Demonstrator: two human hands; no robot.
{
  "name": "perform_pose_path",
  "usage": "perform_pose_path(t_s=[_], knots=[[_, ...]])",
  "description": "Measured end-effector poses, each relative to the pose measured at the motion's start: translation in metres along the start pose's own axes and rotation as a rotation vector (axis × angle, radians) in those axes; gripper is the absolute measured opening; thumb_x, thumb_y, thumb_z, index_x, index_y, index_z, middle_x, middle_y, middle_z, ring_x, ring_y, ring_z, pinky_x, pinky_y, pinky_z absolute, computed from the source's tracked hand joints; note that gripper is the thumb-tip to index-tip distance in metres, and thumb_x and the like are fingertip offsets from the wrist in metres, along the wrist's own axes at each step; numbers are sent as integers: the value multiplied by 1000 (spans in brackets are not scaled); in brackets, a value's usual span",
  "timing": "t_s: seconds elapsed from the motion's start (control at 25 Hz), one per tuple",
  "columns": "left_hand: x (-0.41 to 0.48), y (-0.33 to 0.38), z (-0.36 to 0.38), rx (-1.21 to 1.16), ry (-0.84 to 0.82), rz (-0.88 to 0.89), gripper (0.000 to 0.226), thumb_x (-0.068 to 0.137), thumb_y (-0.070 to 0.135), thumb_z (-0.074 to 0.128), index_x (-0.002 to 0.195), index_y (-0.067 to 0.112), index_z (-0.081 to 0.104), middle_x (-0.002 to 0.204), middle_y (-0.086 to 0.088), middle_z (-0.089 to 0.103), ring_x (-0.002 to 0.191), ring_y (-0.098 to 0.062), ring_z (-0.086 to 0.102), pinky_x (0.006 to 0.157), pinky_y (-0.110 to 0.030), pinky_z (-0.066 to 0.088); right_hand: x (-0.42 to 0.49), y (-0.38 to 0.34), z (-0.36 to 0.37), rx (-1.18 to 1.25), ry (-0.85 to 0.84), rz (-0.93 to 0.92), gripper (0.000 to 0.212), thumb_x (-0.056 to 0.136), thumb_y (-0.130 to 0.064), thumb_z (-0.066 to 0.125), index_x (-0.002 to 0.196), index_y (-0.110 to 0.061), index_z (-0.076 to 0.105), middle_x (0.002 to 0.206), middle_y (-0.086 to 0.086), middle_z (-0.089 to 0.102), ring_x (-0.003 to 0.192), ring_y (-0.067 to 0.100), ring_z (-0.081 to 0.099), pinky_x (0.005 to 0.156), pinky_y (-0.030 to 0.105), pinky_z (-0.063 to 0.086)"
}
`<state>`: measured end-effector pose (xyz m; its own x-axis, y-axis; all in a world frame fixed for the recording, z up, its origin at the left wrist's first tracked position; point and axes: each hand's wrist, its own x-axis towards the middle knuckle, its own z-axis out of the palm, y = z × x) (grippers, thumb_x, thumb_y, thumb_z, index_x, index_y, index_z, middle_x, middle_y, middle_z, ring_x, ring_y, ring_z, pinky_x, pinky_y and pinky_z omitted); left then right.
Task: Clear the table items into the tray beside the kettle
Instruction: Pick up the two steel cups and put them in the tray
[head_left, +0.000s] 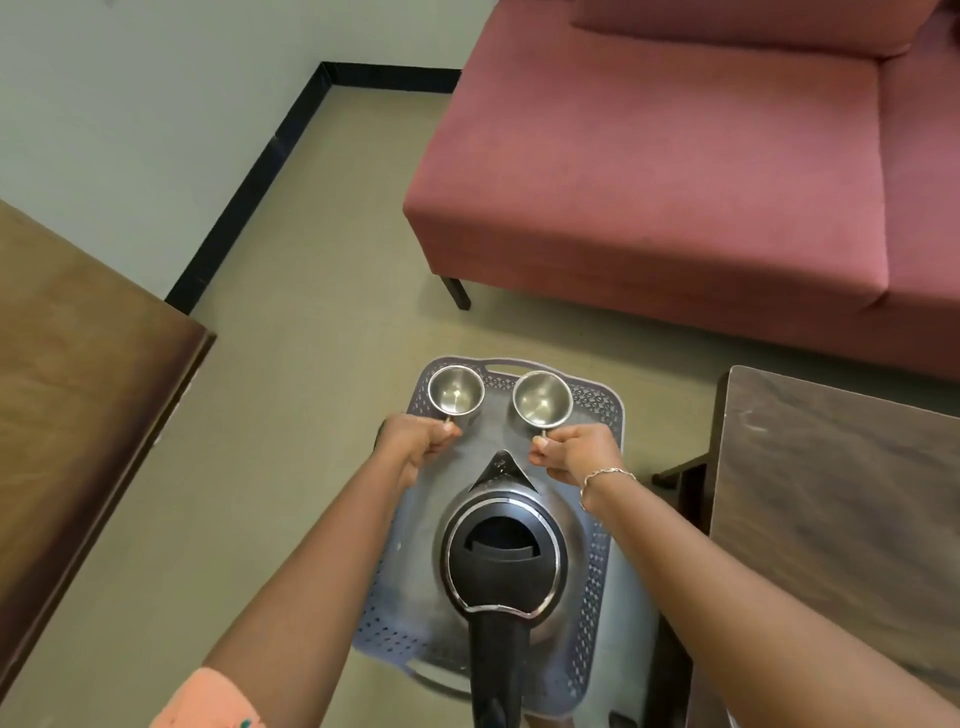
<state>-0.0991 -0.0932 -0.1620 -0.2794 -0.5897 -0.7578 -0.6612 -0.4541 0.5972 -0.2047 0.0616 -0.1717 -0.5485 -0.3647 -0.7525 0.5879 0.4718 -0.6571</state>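
Above the floor (311, 364), left hand (415, 444) and right hand (576, 453) pinch cups (456, 391) by the handles; set both gently on the tray (597, 571) below.

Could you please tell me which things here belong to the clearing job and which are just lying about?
Job: left hand pinching left steel cup; right hand pinching right steel cup; tray; kettle.
Lying about: pink sofa; left wooden table; right wooden table.

Mid-frame, we see the left hand (415, 444) pinching the left steel cup (455, 391) by its handle and the right hand (574, 452) pinching the right steel cup (542, 399), both at the upper end of the perforated tray (597, 408); the kettle (501, 545) stands just below them.
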Motion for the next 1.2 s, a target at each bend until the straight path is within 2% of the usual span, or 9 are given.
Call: perform_pose_path(t_s=[0.2,0.32,0.4,0.48,0.56,0.76,0.96,1.08,1.2], knots=[[28,-22,5,-108,34,-9,5,80,-7,63,79,-3,65,39,8,61,51,-10,59,51,-15,50,28,-4,29,1,-37,146,31,90,2,55,61,-8,53,35,-5,58,29,-3,53,63,23,44],[34,-28,10,-165,69,-18,9,81,-6,62,89,-8,67,60,-5,66,64,-15,55,55,-17,46,32,-7,36,-1,-77,195,13,92,2,52,96,7,63,69,11,73,42,2,59,63,18,50],[37,-32,13,-187,91,-12,21,82,-6,61,102,-12,63,83,-15,66,72,-19,58,61,-21,47,34,-3,36,27,-57,187,29,89,4,54,117,13,54,59,6,72,35,1,58,45,14,48],[41,-36,15,-169,109,10,25,83,-4,62,106,-11,62,98,-20,66,80,-21,60,71,-27,49,35,0,36,63,-72,187,28,89,6,53,116,15,53,42,-2,63,31,2,57,33,12,45],[42,-38,17,-122,157,50,23,83,2,64,104,-7,65,101,-19,68,85,-20,59,76,-27,47,36,-2,37,91,-112,211,17,90,8,50,104,16,55,60,6,62,32,4,58,31,13,43],[18,-40,16,158,266,242,17,84,13,66,68,10,69,71,-9,63,75,-21,55,64,-24,39,25,-5,33,77,-223,229,27,93,5,46,118,13,52,77,7,55,63,13,57,56,19,50],[-52,-42,5,457,384,494,25,89,16,59,109,2,66,108,-14,69,98,-27,63,80,-27,44,-2,-16,3,78,-151,191,29,94,-1,48,122,6,50,119,20,57,113,30,55,101,38,44],[-103,-35,4,392,444,669,23,90,14,56,106,1,66,106,-15,68,101,-28,60,89,-36,47,-30,-16,-31,-42,-86,39,30,93,-4,51,121,6,51,106,21,57,99,26,58,100,42,44],[-154,-32,7,347,621,833,19,90,13,56,99,1,68,99,-16,68,100,-33,58,87,-33,41,-60,-5,-78,-167,-43,-97,24,92,-2,51,114,8,55,86,12,54,80,21,54,80,33,51]])
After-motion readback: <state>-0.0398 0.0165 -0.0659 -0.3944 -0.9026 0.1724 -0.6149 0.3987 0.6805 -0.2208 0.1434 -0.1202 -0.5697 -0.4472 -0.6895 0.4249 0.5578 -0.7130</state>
